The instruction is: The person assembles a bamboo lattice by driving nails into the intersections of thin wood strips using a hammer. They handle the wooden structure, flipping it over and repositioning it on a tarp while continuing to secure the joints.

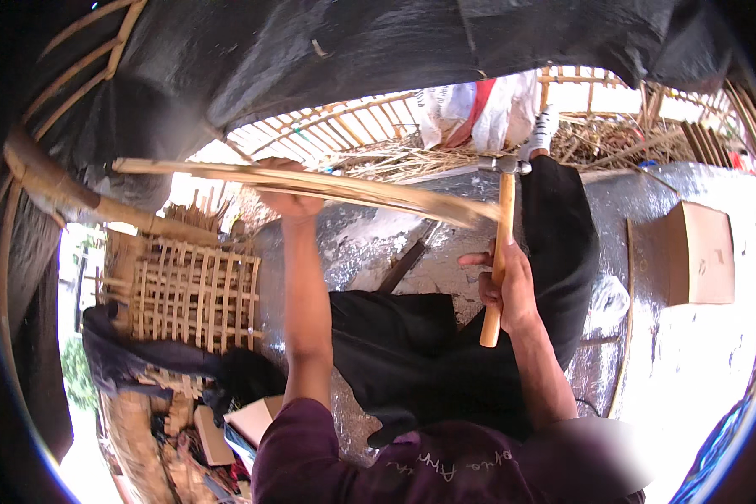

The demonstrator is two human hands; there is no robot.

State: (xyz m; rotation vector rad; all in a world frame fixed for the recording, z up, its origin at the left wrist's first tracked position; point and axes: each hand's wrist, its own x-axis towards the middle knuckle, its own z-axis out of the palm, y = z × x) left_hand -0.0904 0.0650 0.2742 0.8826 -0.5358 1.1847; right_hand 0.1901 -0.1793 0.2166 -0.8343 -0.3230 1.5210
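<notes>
1. The left hand (pixel 294 202) is in a fist round a long piece of split bamboo (pixel 378 188), a bit left of its middle. The bamboo is held up off the floor, roughly crosswise in front of the person. Blur makes it hard to tell if it's one cracked length or a few slats together.

2. The right hand (pixel 517 290) has its fingers wrapped round the lower half of a hammer (pixel 506 210), one digit poking out to the left, handle butt showing below. The bamboo's right end is right by the handle, under the head; can't tell if they touch.

3. Handling-wise, my guess is the bamboo's light, stiff but springy, dry enough not to slip much, with edges that could splinter. Near the middle seems a decent spot for balance. The hammer's probably head-heavy, so a low grip makes sense.

4. Materials: pale, straight, fibrous bamboo; smooth light wooden handle, dull grey metal head.

5. Just beyond: black trousers (pixel 559 227), soft and creased, and a long dark tool (pixel 403 267) lying on a shiny, crinkled silver sheet (pixel 353 244).

6. Farther out: an open-weave bamboo lattice (pixel 195 294) on the left, a boxy brown carton (pixel 702 256) on the right, scraggly bamboo scraps (pixel 617 144) at the back, slick black plastic sheeting (pixel 378 55) overhead.
</notes>
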